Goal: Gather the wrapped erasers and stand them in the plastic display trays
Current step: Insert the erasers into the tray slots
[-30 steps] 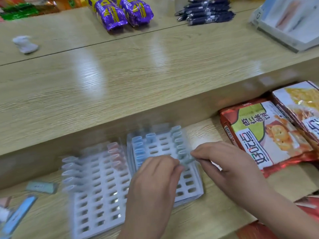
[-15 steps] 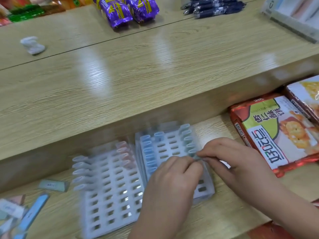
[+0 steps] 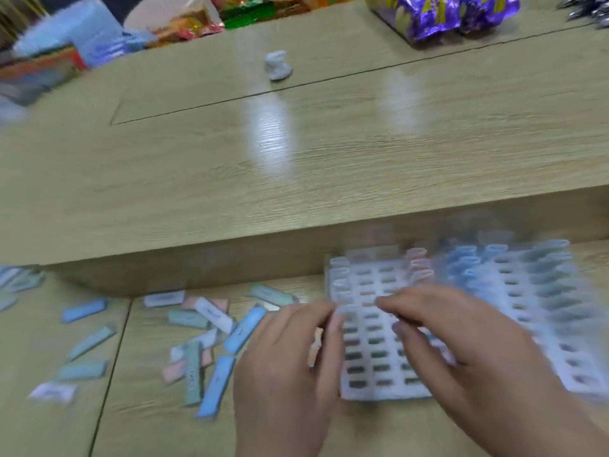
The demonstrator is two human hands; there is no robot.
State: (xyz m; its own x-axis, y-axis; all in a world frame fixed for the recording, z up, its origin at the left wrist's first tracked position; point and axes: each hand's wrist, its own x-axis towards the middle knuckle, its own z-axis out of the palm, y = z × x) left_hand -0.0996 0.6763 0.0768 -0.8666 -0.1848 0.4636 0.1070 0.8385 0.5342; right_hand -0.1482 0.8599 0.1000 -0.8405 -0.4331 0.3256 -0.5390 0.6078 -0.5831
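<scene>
Hovering over the left tray (image 3: 372, 357), the left grip (image 3: 286, 374) and the right grip (image 3: 461, 341) are bare hands with bent fingers, their tips close together above the tray's upper rows. Motion blur smears both, so I cannot tell whether either pinches an eraser or holds nothing. The left grip's fingertips (image 3: 333, 319) sit at the tray's left edge. Those of the right grip (image 3: 397, 326) curl down over its middle columns.

That white slotted tray lies flat on the lower bench (image 3: 148, 423), with pale erasers (image 3: 339, 268) standing along its left column and a few pink erasers (image 3: 417, 262) at the top of its right column. Just beside it on the right lies the right tray (image 3: 527, 308), carrying blue erasers (image 3: 461, 262) on its left side and greenish erasers (image 3: 550, 268) down its right.

To the left of the grips, the loose wrapped erasers (image 3: 214, 380) lie scattered flat on the lower bench in blue, green, pink and white.

Behind the trays rises the upper bench (image 3: 329, 159). On it sit a small crumpled white thing (image 3: 277, 65), purple packets (image 3: 438, 14) at the far right, and coloured snack packets (image 3: 197, 24) at the far left.
</scene>
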